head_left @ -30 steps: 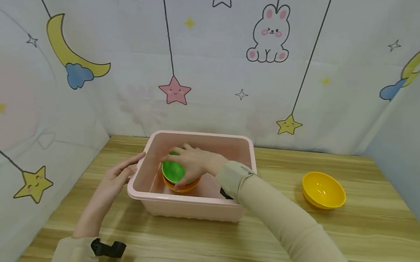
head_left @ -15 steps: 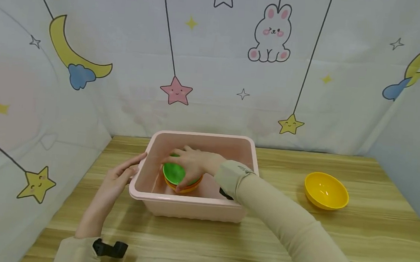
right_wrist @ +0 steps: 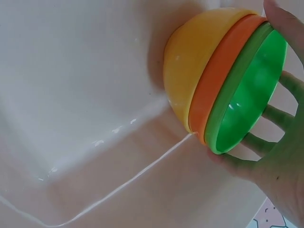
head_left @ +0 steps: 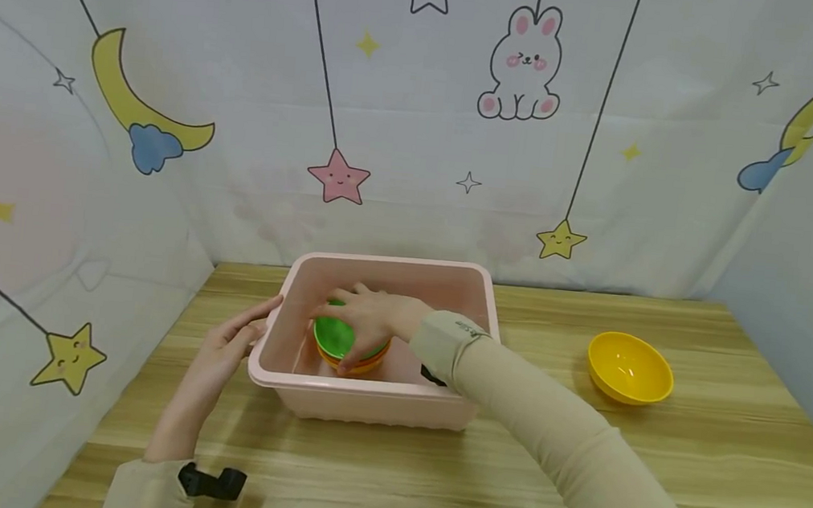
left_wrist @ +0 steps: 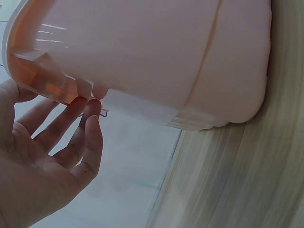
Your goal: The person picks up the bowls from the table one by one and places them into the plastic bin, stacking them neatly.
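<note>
Head view: a stack of bowls sits inside the left part of a pink tub, round mouth facing up, its base-to-mouth axis roughly upright; the tub's long axis runs left to right across the wooden table; the right hand spans the stack's mouth and grips its rim; the left hand holds the tub's left rim; well apart on the right stands a lone yellow bowl, mouth upward; dark lettering marks the right sleeve near the cuff, too small to read with certainty; behind hangs a printed cloth with stars, a moon and a rabbit.

Left wrist view: the tub appears turned sideways, rim to the left, base against the wood; the left hand's fingers curl under the rim.

Right wrist view: the stack's axis lies sideways to this camera, mouth toward the palm; a green bowl nests inside an orange bowl, then an outer yellow bowl; the thumb lies on one side of the rim, fingers spread along the other.
</note>
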